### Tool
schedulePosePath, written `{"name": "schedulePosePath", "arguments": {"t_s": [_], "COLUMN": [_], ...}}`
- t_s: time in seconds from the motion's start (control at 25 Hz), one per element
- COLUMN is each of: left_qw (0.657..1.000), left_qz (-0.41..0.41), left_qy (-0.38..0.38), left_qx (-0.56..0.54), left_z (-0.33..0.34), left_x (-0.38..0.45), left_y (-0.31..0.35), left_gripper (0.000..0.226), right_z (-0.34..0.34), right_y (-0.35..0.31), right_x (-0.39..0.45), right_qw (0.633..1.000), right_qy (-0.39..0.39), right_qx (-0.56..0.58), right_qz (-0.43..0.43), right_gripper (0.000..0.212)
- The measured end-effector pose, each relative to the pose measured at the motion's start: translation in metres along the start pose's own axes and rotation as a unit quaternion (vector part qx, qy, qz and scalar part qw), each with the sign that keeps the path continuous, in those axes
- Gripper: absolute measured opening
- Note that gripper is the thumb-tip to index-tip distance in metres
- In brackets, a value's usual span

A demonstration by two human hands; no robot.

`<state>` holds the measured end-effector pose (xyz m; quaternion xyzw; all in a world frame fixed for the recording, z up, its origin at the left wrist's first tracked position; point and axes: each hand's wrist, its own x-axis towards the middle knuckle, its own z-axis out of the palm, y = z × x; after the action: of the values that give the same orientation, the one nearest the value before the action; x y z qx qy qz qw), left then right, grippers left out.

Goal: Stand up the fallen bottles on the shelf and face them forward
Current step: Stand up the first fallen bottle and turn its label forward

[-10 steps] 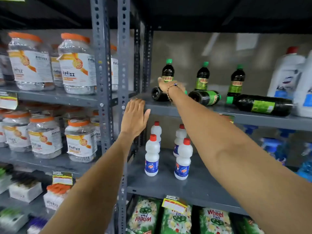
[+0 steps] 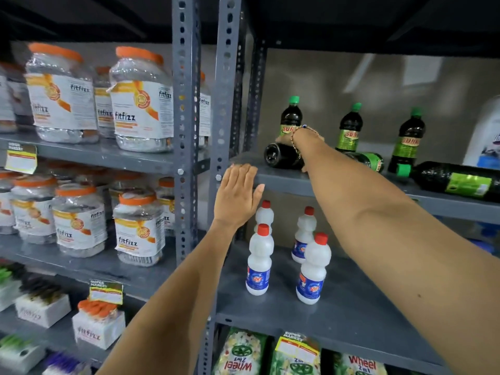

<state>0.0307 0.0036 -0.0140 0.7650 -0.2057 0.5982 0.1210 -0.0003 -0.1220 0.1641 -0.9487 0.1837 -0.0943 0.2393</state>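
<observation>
Three dark bottles with green caps lie on their sides on the upper grey shelf (image 2: 281, 181): a left one (image 2: 280, 159) with its base toward me, a middle one (image 2: 372, 161), and a bigger one (image 2: 457, 182) at the right. Behind them three similar bottles stand upright (image 2: 290, 115), (image 2: 350, 128), (image 2: 408, 139). My right hand (image 2: 290, 139), a bracelet on its wrist, lies over the left fallen bottle with fingers curled around it. My left hand (image 2: 238, 193) is flat with fingers apart, at the shelf's front edge, holding nothing.
Grey perforated uprights (image 2: 184, 131) divide the racks. White bottles with red caps (image 2: 258, 263) stand on the shelf below. Orange-lidded jars (image 2: 140, 101) fill the left rack. A large white jug (image 2: 487, 136) stands at the far right. Detergent packs (image 2: 238, 355) sit at the bottom.
My left hand has risen to the front edge of the upper shelf. My right hand stays on the left fallen bottle.
</observation>
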Motion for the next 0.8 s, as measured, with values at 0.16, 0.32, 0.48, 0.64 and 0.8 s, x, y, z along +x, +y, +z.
{"name": "schedulePosePath", "arguments": {"t_s": [0.16,0.32,0.48,0.64,0.8], "left_qw": [1.0,1.0,0.999,0.997,0.997], "left_qz": [0.008,-0.003,-0.017,-0.046,-0.029], "left_qy": [0.01,-0.017,-0.033,-0.06,-0.071], "left_qx": [0.0,-0.005,-0.008,-0.014,-0.002], "left_z": [0.003,-0.002,-0.009,-0.018,-0.017], "left_x": [-0.001,-0.001,-0.002,0.004,0.01], "left_y": [0.0,0.001,0.005,0.013,0.015], "left_gripper": [0.04,0.042,0.042,0.043,0.042], "right_z": [-0.002,0.0,-0.016,-0.035,-0.041], "right_y": [-0.004,-0.001,0.008,0.016,0.026], "right_x": [0.005,0.009,-0.004,-0.028,-0.035], "right_qw": [0.999,0.999,0.998,0.981,0.983], "right_qy": [-0.016,-0.033,-0.046,-0.066,-0.026], "right_qx": [0.033,0.009,-0.039,-0.172,-0.121], "right_qz": [0.019,0.018,-0.02,-0.06,-0.134], "right_gripper": [0.039,0.047,0.046,0.053,0.031]}}
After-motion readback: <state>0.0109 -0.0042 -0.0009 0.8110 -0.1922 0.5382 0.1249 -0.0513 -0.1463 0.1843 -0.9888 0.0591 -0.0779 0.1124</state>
